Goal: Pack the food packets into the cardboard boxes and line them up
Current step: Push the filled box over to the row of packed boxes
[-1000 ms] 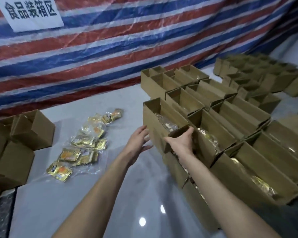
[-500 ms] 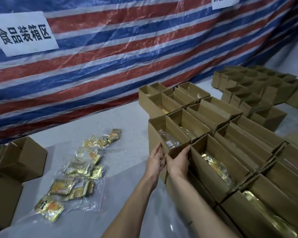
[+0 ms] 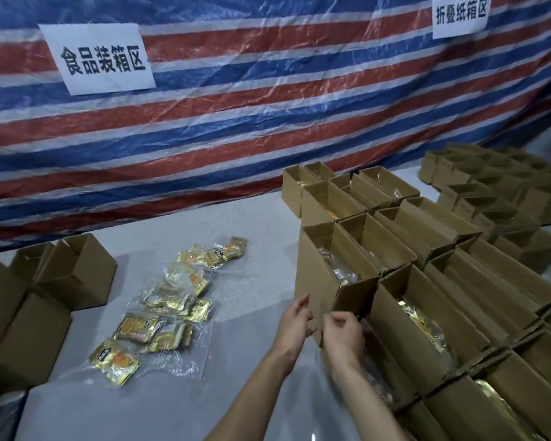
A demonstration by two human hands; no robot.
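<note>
My left forearm [image 3: 252, 393] enters from 6 o'clock and slants toward 1 o'clock. My right forearm [image 3: 365, 396] enters from 5 o'clock and leans toward 11. Both are bare. My left hand [image 3: 295, 323] has loosely curled fingers, palm facing 3 o'clock. My right hand [image 3: 342, 332] sits just at its 3 o'clock, fingers curled inward; whether they pinch anything I cannot tell.

Roughly ten overlapping food packets [image 3: 137, 327] lie at 7 o'clock, at least four cardboard boxes [image 3: 77, 268] stand at 8 o'clock and well over a dozen more at 4 o'clock, two white signs [image 3: 99, 58] hang at 10 and 1 o'clock, and two hands, left hand [image 3: 295, 324] and right hand [image 3: 342, 329], show at 5 o'clock.
</note>
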